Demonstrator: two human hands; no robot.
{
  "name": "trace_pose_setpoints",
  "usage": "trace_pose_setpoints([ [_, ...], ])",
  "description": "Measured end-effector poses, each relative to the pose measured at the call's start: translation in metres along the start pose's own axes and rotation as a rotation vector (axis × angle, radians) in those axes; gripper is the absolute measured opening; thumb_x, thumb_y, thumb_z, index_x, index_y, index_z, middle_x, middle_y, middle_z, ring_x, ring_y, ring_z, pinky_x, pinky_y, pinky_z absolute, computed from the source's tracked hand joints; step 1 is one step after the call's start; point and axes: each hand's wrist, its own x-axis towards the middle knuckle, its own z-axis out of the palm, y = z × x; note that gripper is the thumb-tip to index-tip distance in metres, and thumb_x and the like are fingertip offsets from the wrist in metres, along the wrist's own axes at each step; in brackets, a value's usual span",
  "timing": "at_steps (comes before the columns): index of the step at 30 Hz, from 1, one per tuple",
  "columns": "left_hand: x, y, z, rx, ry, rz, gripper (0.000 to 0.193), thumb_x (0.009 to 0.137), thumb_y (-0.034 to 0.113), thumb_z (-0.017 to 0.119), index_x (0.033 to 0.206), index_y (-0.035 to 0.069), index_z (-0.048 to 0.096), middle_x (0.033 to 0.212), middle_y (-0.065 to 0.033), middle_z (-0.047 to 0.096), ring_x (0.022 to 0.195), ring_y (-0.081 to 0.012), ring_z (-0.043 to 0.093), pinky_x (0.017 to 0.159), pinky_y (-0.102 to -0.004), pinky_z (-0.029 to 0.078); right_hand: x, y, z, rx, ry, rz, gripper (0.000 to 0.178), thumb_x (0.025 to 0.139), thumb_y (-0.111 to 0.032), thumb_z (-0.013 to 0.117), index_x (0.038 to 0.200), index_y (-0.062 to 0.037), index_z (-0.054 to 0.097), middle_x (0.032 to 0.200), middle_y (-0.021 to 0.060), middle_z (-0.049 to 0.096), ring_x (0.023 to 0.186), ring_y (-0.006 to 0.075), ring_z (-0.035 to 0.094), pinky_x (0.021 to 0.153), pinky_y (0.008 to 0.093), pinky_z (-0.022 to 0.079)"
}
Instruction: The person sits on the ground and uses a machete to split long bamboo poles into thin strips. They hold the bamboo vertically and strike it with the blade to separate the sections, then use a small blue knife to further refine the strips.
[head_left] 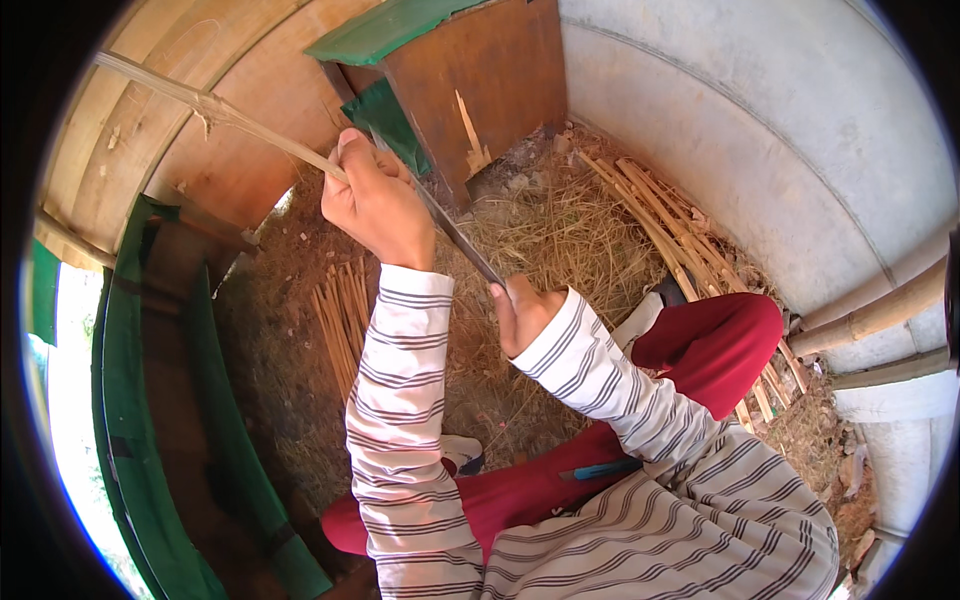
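My left hand [378, 198] is closed around a long pale bamboo strip [250, 122], which runs from my fist toward the upper left and has a rough, frayed node partway along. Lower and to the right, my right hand [527, 314] grips the near end of a long, dark, narrow knife [455, 233]. Its blade slants up toward my left fist, and the far end passes behind or beside those fingers. Whether the blade touches the strip is hidden by my left hand. The knife's handle is mostly covered by my right fingers.
Split bamboo strips [660, 225] lie along the grey wall [740, 120], with another bundle [342, 315] at left. Straw and shavings [560, 225] cover the ground. A brown wooden box [480, 85] with a green top stands ahead; a green-edged frame [130, 400] is at left. A blue object [605, 469] rests by my leg.
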Motion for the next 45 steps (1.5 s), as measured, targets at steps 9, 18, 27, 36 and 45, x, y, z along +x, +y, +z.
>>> trace_pose_setpoints([
  [9,-0.004,0.001,0.006,0.059,-0.007,-0.008,0.036,0.097,0.014,0.049,0.063,0.009,0.037,0.052,0.0034,0.034,0.045,-0.0040,0.031,0.041,-0.0245,0.021,0.002,0.046,0.016,-0.113,-0.013,-0.198,0.028,0.098,-0.021,0.053,0.090,0.0055,0.056,0.045,0.0178,0.049,0.039,0.0327,0.056,0.035,0.0419,0.041],
  [18,0.001,-0.005,0.007,0.040,-0.018,-0.026,0.034,0.096,0.014,0.050,0.064,0.006,0.042,0.051,0.0031,0.036,0.045,-0.0049,0.032,0.042,-0.0250,0.024,0.022,0.009,-0.022,0.116,-0.019,0.071,0.028,0.098,-0.021,0.053,0.083,0.0020,0.059,0.047,0.0182,0.050,0.043,0.0351,0.057,0.040,0.0426,0.042],
  [27,-0.003,-0.002,0.012,0.074,0.033,0.008,0.034,0.095,0.015,0.053,0.064,0.005,0.045,0.051,0.0032,0.039,0.046,-0.0040,0.034,0.044,-0.0246,0.025,-0.020,0.034,0.022,-0.238,-0.074,-0.127,0.020,0.099,-0.014,0.053,0.082,-0.0033,0.050,0.046,0.0102,0.037,0.038,0.0262,0.050,0.037,0.0385,0.039],
  [36,0.002,-0.002,0.013,0.160,0.055,0.034,0.032,0.093,0.013,0.049,0.063,0.007,0.040,0.050,0.0012,0.036,0.043,-0.0076,0.035,0.041,-0.0267,0.026,0.003,0.062,0.027,0.097,-0.074,0.175,0.037,0.100,-0.030,0.050,0.078,-0.0018,0.060,0.052,0.0109,0.050,0.045,0.0199,0.050,0.045,0.0348,0.041],
  [45,0.003,-0.015,0.014,0.237,0.068,0.106,0.036,0.095,0.014,0.053,0.064,0.001,0.041,0.054,0.0020,0.037,0.055,-0.0055,0.033,0.049,-0.0291,0.027,0.013,0.002,-0.021,0.136,-0.066,0.168,0.033,0.099,-0.026,0.051,0.080,-0.0006,0.060,0.051,0.0131,0.048,0.045,0.0246,0.051,0.046,0.0361,0.041],
])
